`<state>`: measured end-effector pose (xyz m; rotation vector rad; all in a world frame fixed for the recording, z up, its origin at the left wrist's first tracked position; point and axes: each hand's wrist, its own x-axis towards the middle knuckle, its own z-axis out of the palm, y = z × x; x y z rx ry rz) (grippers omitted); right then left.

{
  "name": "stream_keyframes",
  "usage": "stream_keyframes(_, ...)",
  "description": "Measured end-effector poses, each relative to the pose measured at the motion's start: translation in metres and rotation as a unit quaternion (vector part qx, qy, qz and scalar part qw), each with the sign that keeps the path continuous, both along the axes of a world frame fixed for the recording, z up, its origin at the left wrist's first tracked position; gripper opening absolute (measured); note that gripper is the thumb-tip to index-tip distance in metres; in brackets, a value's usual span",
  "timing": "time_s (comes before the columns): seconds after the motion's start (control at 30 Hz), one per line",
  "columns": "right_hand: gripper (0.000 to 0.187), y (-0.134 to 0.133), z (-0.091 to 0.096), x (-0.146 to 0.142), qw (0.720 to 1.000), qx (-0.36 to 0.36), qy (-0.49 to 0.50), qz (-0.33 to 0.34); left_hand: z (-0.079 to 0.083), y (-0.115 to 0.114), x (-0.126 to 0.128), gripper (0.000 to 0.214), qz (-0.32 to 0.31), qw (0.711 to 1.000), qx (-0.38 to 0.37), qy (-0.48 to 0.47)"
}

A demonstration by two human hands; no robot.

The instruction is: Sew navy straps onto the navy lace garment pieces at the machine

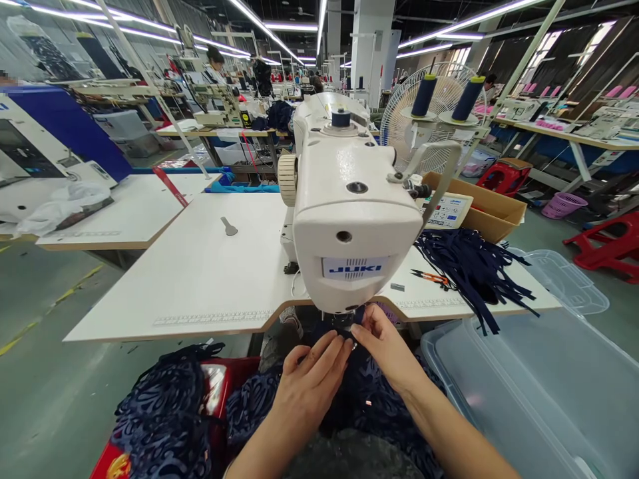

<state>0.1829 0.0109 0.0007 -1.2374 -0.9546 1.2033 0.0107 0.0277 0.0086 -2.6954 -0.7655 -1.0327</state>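
Under the head of a white sewing machine (357,233), both my hands are at a piece of dark navy fabric (324,327). My left hand (314,376) holds the fabric just in front of the needle area, fingers bent together over it and the thumb hidden beneath. On the right of the needle area, my right hand (384,339) pinches the fabric's edge between thumb and fingers. The machine head hides most of the needle and presser foot. Patterned navy fabric (384,392) hangs down over my lap below the hands.
A bundle of navy strips (469,266) and orange-handled thread snips (430,277) lie on the white table (224,266), right side. A small grey metal piece (229,227) lies left. Patterned fabric (164,406) sits on a red stool (234,372); a clear plastic bin (539,392) stands right.
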Motion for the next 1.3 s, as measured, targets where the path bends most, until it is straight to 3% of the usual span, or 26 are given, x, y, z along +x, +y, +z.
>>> stream_keyframes(0.37,0.022,0.003,-0.008,0.004,0.999,0.009,0.050,0.003,0.004,0.000,0.003,0.026,0.010,1.000,-0.028,-0.002)
stream_keyframes(0.57,0.017,-0.004,0.004,0.010,0.996,0.025,-0.075,0.045,0.005,-0.002,0.003,0.025,0.002,0.999,-0.051,0.002)
stream_keyframes(0.73,0.020,-0.008,0.010,0.011,0.988,0.004,-0.146,0.039,0.007,-0.004,0.003,0.028,0.007,0.997,-0.074,-0.003)
stream_keyframes(0.93,0.008,-0.015,0.009,0.006,0.978,0.083,-0.193,0.014,0.011,-0.006,0.006,0.024,0.026,0.995,-0.089,-0.048)
stream_keyframes(1.17,0.010,-0.021,0.003,-0.004,0.991,0.049,-0.123,-0.028,0.003,-0.009,0.009,0.015,0.045,0.983,-0.125,-0.126)
stream_keyframes(1.3,0.013,-0.029,0.008,-0.009,0.997,0.067,-0.014,-0.031,0.006,-0.011,0.007,0.044,0.058,0.948,-0.252,-0.185)
